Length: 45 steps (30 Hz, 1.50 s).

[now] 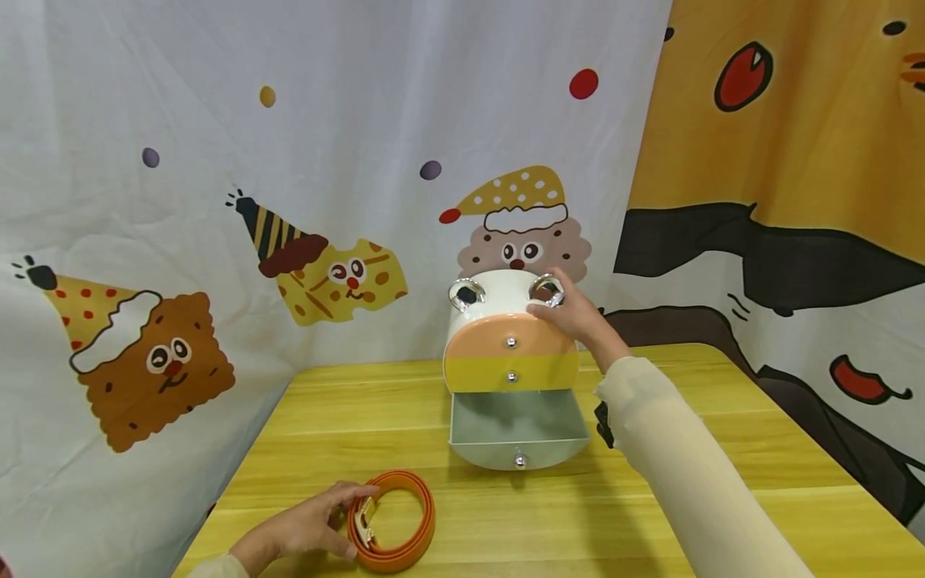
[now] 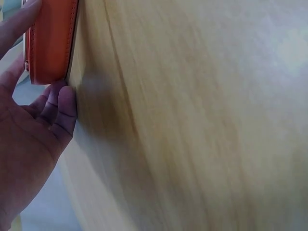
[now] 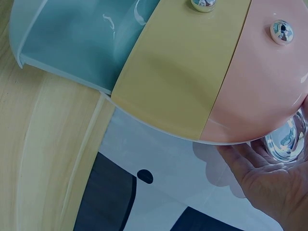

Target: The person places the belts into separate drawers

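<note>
A coiled orange belt (image 1: pixel 426 522) with a gold-coloured buckle (image 1: pixel 364 518) lies on the table. My left hand (image 1: pixel 311 522) is at the coil's left side, fingertips and thumb spread along its edge; in the left wrist view the fingers (image 2: pixel 67 103) sit right at the belt's stitched strap (image 2: pixel 53 43). A small drawer cabinet (image 1: pixel 480 333) with silver ring-shaped ears stands farther back. Its green bottom drawer (image 1: pixel 520 417) is pulled out, with nothing visible inside. My right hand (image 1: pixel 578 313) holds the cabinet's top around the right ear (image 3: pixel 285 142), thumb in front.
The wooden table (image 1: pixel 325 433) reaches back to a printed cloth (image 1: pixel 347 120) with cartoon figures. Above the pulled-out drawer, the yellow drawer (image 1: pixel 477 373) and orange drawer (image 1: pixel 477 341) are closed, each with a silver knob. A dark object (image 1: pixel 604 425) shows beside the right sleeve.
</note>
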### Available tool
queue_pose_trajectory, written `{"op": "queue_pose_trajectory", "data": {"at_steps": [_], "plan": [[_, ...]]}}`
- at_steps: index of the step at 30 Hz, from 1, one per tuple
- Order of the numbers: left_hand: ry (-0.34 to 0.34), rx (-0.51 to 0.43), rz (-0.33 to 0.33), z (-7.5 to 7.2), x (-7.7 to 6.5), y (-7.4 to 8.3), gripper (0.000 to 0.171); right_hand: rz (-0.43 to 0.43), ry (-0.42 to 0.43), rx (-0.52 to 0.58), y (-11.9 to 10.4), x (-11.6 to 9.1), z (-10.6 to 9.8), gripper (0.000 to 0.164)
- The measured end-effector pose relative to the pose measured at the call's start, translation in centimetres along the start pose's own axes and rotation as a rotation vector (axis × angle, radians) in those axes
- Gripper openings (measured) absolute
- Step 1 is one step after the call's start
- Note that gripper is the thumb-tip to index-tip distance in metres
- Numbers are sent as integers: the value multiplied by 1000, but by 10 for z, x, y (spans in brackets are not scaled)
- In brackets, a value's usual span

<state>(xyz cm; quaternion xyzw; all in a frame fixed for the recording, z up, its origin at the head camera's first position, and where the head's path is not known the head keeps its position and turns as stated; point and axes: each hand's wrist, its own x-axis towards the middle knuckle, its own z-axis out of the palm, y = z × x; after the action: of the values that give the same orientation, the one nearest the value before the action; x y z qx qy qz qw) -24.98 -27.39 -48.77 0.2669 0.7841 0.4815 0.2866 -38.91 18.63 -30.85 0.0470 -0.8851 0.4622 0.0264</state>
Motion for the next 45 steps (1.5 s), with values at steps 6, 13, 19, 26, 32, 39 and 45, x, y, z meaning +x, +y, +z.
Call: {"op": "queue_pose_trajectory", "data": {"at_steps": [6, 13, 19, 26, 32, 39, 45], "plan": [[33, 6, 43, 3, 3, 0, 68, 3, -2, -5, 1, 2, 1, 84], [27, -3, 73, 4, 6, -6, 73, 1, 1, -12, 0, 1, 1, 83], [41, 65, 64, 4, 8, -6, 74, -11, 4, -14, 2, 2, 0, 82], [169, 147, 89, 12, 14, -6, 58, -12, 5, -11, 2, 2, 1, 82], [318, 250, 51, 18, 20, -5, 54, 1, 6, -8, 2, 2, 2, 83], [376, 279, 48, 21, 25, -4, 54, 8, 2, -8, 2, 2, 1, 84], [443, 304, 46, 24, 28, -5, 56, 14, -2, -15, 2, 2, 1, 85]]}}
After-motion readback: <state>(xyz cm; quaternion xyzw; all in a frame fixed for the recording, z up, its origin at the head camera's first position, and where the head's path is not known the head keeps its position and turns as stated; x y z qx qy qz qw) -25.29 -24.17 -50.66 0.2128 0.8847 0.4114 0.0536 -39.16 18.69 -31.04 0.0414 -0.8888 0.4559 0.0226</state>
